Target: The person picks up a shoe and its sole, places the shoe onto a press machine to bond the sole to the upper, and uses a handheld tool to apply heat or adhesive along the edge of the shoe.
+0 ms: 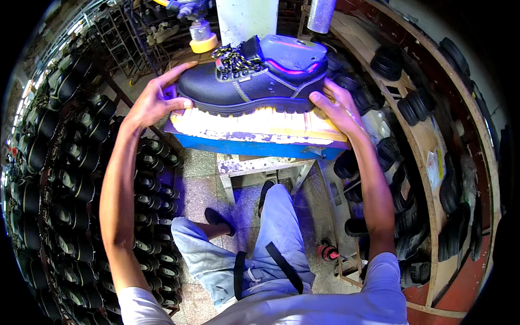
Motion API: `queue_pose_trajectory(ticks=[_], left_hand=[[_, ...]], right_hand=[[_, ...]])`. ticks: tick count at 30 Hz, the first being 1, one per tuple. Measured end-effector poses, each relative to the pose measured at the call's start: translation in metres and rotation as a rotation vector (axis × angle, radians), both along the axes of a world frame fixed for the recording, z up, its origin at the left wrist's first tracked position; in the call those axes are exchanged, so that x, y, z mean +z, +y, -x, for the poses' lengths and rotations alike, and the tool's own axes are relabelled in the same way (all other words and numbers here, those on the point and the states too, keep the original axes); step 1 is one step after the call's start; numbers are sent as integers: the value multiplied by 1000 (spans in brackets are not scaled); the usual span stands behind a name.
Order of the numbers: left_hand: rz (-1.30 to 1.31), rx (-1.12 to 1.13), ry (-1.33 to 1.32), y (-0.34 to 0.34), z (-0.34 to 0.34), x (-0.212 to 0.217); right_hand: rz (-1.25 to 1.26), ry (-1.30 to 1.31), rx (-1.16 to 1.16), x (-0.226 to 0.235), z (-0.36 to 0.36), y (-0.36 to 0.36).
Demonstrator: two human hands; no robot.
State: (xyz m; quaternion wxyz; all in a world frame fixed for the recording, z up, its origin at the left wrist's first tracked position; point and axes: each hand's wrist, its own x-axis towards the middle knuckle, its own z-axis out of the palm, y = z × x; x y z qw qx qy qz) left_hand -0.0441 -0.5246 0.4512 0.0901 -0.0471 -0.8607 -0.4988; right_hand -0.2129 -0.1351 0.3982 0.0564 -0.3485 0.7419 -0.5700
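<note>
A black lace-up work shoe lies sideways across the machine at the top middle, its toe to the left. A blue-purple shoe last fills its opening. My left hand grips the toe end, the thumb by the sole's edge and a finger over the toe cap. Around the heel closes my right hand, its thumb on the sole's rear edge; some of its fingers are hidden. The thick ridged sole rests on or just above a brightly lit yellowish pad on a blue base.
Above the toe hangs a metal fitting with a yellow ring. A pale machine column rises behind the shoe. Racks of dark shoes stand at left. Wooden shelves at right hold black soles. A small table stands below.
</note>
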Motion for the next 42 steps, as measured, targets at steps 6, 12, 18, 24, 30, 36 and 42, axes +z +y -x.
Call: queue_pose_trajectory(ticks=[6, 12, 18, 24, 30, 36, 42], left_hand=[[-8, -91, 6, -6, 8, 0], [-15, -104, -77, -8, 11, 6], [98, -107, -80, -7, -3, 11], [5, -21, 62, 35, -54, -15], [429, 512, 592, 143, -98, -52], [623, 221, 982, 185, -119, -115], [773, 163, 1012, 253, -109, -126]], right_hand=[[2, -11, -16, 1, -5, 0], [19, -12, -6, 0, -5, 0], [14, -69, 19, -6, 0, 0], [588, 32, -469, -58, -27, 53], [445, -720, -763, -261, -45, 82], [642, -475, -451, -220, -105, 67], [505, 270, -104, -16, -198, 59]])
